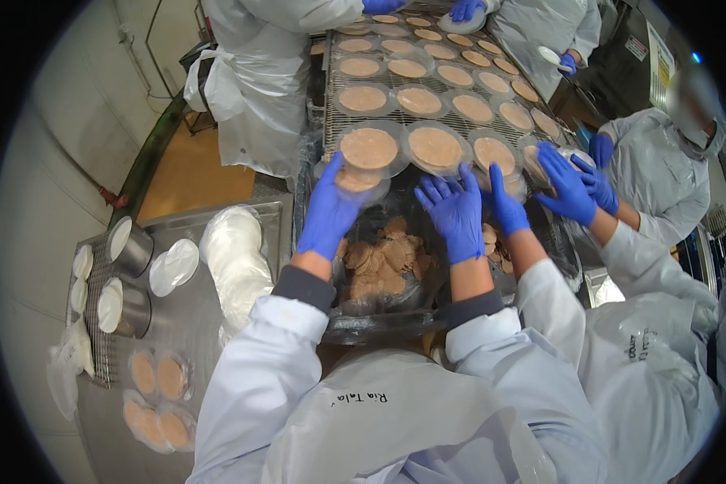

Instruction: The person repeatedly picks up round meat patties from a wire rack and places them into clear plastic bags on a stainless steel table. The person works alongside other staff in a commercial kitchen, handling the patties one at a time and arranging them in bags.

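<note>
Round, flat tan patties on clear discs lie in rows on a wire conveyor belt (335, 121). My left hand (329, 216), in a blue glove, grips the left edge of a patty (369, 149) on its disc. A second patty (355, 181) shows beneath it, partly overlapped. My right hand (453, 214), also blue-gloved, is open with the fingers spread. Its fingertips are just short of another patty (436, 148) at the belt's near end, and nothing rests in the palm. Below, between my hands, loose patty pieces (387, 258) fill a dark plastic-lined bin (363, 324).
Close on my right, a co-worker's gloved hands (569, 187) reach to the belt; other people stand along both sides. A metal table (210, 379) at left bears metal canisters (133, 310), a long white wrapped roll (238, 258), white discs (174, 266) and several patties (171, 377).
</note>
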{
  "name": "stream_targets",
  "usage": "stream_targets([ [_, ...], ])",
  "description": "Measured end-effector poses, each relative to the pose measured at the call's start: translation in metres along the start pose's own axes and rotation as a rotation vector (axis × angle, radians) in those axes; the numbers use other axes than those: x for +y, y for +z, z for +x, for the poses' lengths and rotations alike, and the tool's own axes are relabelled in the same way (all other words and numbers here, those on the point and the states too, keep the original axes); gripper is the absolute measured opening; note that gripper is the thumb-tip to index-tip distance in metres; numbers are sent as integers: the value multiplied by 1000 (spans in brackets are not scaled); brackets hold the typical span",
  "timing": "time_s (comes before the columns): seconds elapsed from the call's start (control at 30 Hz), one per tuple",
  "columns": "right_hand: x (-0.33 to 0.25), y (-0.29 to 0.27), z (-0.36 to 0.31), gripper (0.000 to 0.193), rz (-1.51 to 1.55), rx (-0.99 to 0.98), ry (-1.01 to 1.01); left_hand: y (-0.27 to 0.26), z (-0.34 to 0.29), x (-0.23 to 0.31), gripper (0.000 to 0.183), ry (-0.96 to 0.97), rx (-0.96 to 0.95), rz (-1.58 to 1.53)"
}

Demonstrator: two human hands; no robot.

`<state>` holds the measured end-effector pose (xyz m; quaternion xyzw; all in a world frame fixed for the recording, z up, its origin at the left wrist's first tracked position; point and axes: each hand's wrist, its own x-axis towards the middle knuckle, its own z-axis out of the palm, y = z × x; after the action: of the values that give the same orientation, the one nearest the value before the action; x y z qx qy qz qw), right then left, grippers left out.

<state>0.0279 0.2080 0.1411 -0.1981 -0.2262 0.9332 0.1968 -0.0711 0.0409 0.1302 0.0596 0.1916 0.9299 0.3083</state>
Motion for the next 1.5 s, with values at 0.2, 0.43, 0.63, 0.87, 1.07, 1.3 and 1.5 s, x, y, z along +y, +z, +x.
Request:
stream_targets([
  [0.2,3,-1,13,50,30,0,-19,-41,3,-17,48,13,69,119],
  [0.43,-3,31,-21,46,-68,-257,-316,-17,-56,5,52,-10,62,3],
  [0.63,55,39,-28,39,-607,-267,-325,13,-51,-20,45,0,18,148],
  [0.87,30,8,-10,47,-561,1,-180,-53,-42,-15,46,-99,97,3],
  [1.07,18,-4,10,46,-122,15,-190,0,4,-6,52,20,-83,-8],
  [1.3,6,-19,35,39,66,-110,-116,-13,5,-49,45,215,176,105],
  [1.5,38,-44,45,38,-9,3,-243,-81,-172,43,45,189,415,12],
])
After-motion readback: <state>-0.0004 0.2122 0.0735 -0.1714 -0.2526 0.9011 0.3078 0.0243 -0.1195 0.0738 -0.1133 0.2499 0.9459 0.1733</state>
